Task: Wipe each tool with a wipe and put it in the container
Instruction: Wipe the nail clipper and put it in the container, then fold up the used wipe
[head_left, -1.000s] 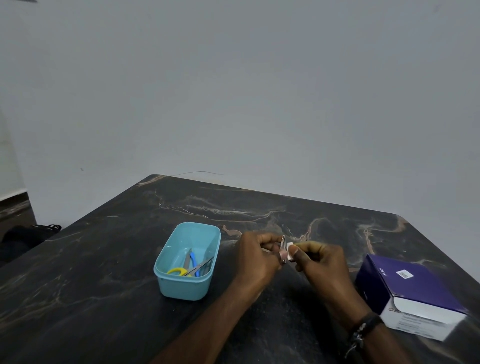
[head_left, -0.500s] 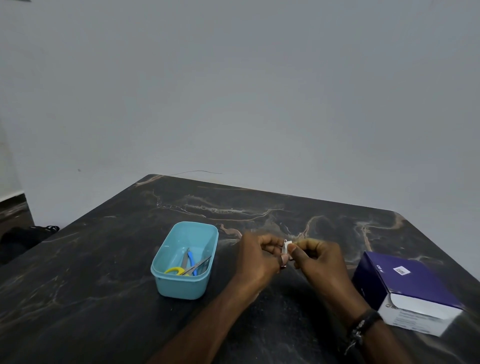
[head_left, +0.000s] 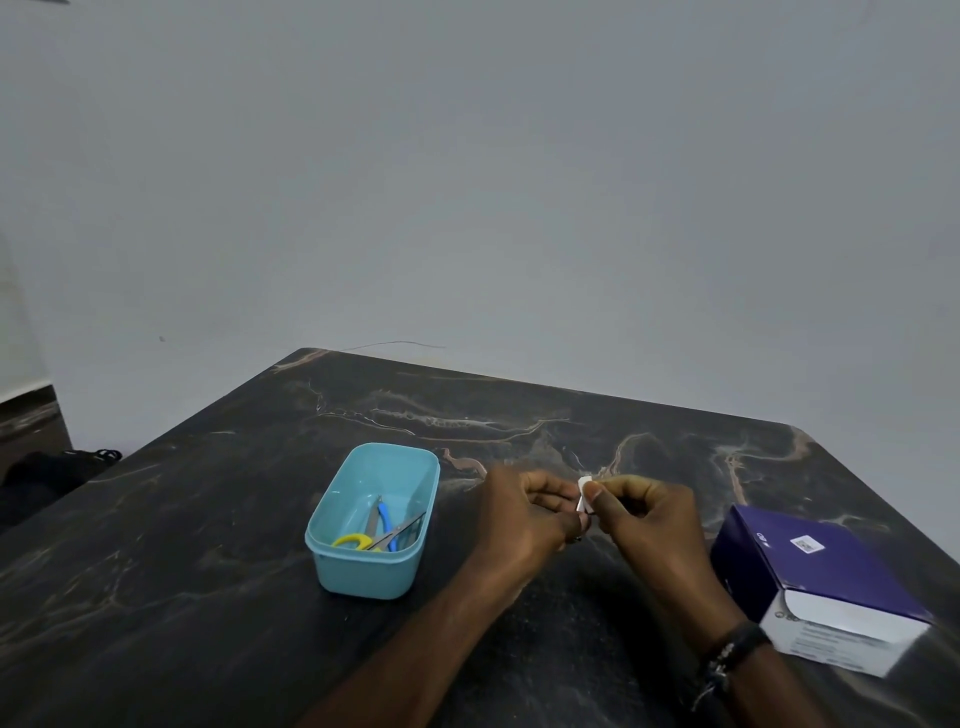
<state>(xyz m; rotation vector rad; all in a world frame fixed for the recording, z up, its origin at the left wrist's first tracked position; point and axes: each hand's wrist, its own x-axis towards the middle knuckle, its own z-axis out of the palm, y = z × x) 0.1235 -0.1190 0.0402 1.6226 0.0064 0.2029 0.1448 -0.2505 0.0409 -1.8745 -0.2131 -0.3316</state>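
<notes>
My left hand grips a small metal tool, a nail clipper by its look earlier, now almost wholly hidden between the fingers. My right hand pinches a small white wipe folded over the tool's upper end. Both hands meet above the middle of the dark marble table. To their left stands the light blue container. Inside it lie yellow-handled scissors and a blue-handled tool.
A purple and white box lies at the table's right, close to my right forearm. A grey wall rises behind the table. Dark things lie on the floor at the far left.
The wipe has slid up over the tool's top, so the metal seen a second ago is now covered. Both hands stay together in nearly the same place.
</notes>
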